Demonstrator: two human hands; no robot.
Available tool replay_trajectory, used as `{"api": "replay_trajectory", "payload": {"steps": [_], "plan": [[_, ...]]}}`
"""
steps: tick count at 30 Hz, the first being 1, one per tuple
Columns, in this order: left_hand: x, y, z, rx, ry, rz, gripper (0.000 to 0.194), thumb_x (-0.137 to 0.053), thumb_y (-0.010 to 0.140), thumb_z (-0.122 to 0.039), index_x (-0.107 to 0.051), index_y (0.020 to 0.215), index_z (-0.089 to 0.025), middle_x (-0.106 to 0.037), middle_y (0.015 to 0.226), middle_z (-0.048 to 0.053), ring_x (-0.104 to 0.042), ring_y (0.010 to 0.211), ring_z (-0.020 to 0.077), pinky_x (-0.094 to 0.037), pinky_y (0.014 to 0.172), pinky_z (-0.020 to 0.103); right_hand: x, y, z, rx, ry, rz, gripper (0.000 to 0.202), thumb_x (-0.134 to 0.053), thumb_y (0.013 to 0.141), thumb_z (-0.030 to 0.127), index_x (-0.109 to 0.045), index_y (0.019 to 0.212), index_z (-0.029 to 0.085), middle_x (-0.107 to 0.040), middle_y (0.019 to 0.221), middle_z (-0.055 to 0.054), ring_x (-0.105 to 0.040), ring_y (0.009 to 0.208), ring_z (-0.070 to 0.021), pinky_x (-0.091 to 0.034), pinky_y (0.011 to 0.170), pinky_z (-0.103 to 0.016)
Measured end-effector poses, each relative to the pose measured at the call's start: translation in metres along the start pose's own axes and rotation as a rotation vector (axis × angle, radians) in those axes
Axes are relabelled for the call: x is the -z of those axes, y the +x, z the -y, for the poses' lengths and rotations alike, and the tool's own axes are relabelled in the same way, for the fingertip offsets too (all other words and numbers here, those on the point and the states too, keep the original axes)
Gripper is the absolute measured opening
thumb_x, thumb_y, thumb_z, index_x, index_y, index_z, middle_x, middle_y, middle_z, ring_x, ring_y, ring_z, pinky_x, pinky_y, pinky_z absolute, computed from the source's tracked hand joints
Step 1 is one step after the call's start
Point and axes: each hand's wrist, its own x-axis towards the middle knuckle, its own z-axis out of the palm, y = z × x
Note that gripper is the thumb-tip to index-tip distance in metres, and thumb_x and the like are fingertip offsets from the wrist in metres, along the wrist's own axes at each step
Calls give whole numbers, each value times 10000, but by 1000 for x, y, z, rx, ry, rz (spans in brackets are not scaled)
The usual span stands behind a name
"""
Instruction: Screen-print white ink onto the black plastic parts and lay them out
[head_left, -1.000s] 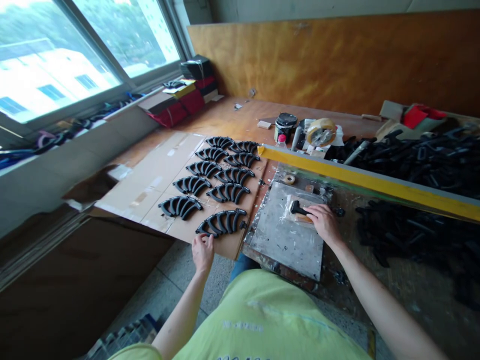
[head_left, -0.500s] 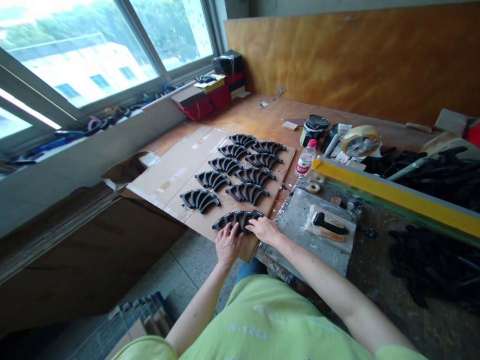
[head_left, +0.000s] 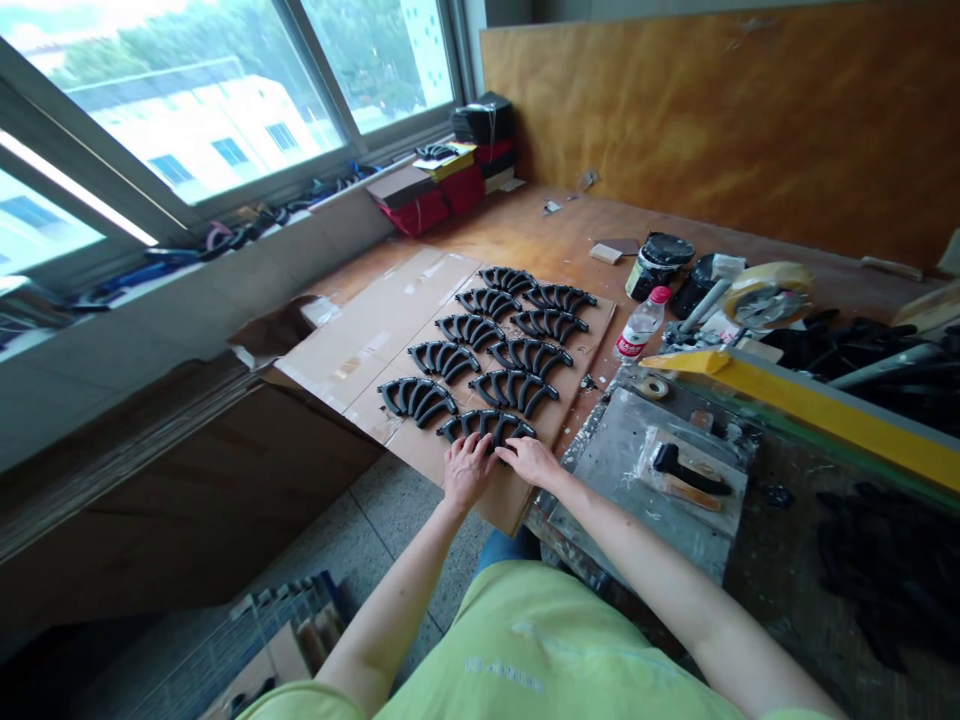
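Observation:
Several black curved pieces, handle-like in shape, form a fan-shaped row (head_left: 486, 425) at the near end of a cardboard sheet (head_left: 420, 455). My left hand (head_left: 469, 470) lies over the lower ends of this row, its fingers stretched out and apart. From the right, my right hand (head_left: 531, 463) touches the row's right-hand pieces with extended fingers. Both hands are close together, and they partly hide the pieces' lower ends. Beyond them, more black pieces lie in similar fans, in a left column (head_left: 417, 400) and a right column (head_left: 516, 388).
Right of the cardboard stand a red-capped bottle (head_left: 642, 325), a black tub (head_left: 660, 262) and a tape roll (head_left: 770, 295). A yellow bar (head_left: 817, 400) crosses the right side. A black piece (head_left: 690, 470) rests on a grey board (head_left: 600, 480). Dark pieces are heaped at right (head_left: 892, 560).
The near fan of pieces has moved up against the fans beyond it. My hands have drawn closer together. The camera view has shifted slightly left.

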Motion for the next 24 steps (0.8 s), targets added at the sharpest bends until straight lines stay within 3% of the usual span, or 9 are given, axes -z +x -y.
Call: {"api": "replay_trajectory", "payload": {"steps": [4, 7, 9, 11, 14, 16, 18, 21, 24], "plan": [[10, 14, 11, -87, -30, 11, 487, -474, 893, -461, -555, 1319, -240, -567, 1318, 126, -502, 1156, 306, -405, 965, 445, 5, -3, 3, -11, -43, 4, 532, -402, 917, 587, -594, 1253, 221, -642, 1191, -125, -585, 1099, -255, -445, 899, -363], [13, -3, 21, -152, -87, -61, 471, -465, 907, -436, -546, 1319, -222, -545, 1347, 128, -496, 1210, 272, -388, 1030, 419, 12, -23, 10, 60, -116, -106, 389, -475, 922, 486, -635, 1165, 228, -650, 1130, -103, -544, 1112, -260, -434, 921, -396], [14, -20, 33, -112, -129, -131, 450, -443, 920, -417, -543, 1310, -216, -547, 1344, 115, -494, 1228, 250, -378, 1056, 406, 15, -43, 17, 158, -104, -195, 301, -525, 914, 396, -644, 1126, 218, -641, 1115, -88, -514, 1131, -241, -423, 953, -376], [16, -33, 53, 20, -178, -198, 445, -430, 920, -419, -547, 1293, -206, -558, 1326, 107, -495, 1233, 244, -374, 1066, 409, 12, -64, 24, 244, -60, -230, 243, -551, 903, 316, -644, 1103, 216, -629, 1122, -72, -504, 1134, -215, -424, 966, -339], [25, -34, 99, 364, -322, -263, 446, -483, 871, -428, -589, 1222, -174, -605, 1261, 120, -529, 1200, 266, -396, 1045, 413, -9, -88, 34, 298, -48, -165, 219, -586, 869, 251, -641, 1079, 219, -612, 1159, -59, -519, 1125, -205, -450, 947, -315], [37, -20, 138, 609, -441, -297, 431, -536, 820, -422, -622, 1147, -154, -649, 1177, 136, -578, 1135, 286, -439, 992, 408, -33, -95, 37, 286, -94, -93, 273, -621, 843, 259, -631, 1113, 221, -595, 1223, -72, -516, 1163, -224, -456, 954, -330], [53, 3, 180, 768, -516, -345, 410, -559, 792, -412, -628, 1097, -147, -680, 1084, 143, -621, 1059, 298, -480, 926, 407, -62, -91, 37, 261, -165, -41, 410, -663, 817, 305, -593, 1212, 221, -554, 1316, -104, -484, 1235, -260, -442, 987, -361], [80, 46, 242, 840, -575, -433, 393, -543, 795, -396, -603, 1094, -148, -692, 942, 124, -658, 948, 299, -519, 829, 424, -102, -76, 34, 205, -302, -44, 628, -736, 747, 355, -521, 1322, 221, -483, 1405, -149, -451, 1281, -317, -415, 1021, -428], [106, 94, 299, 831, -694, -521, 377, -538, 796, -381, -581, 1086, -144, -672, 825, 94, -670, 827, 294, -543, 721, 445, -128, -63, 34, 175, -450, -197, 635, -696, 768, 276, -476, 1364, 252, -525, 1371, -126, -503, 1225, -313, -418, 1005, -466]]}}
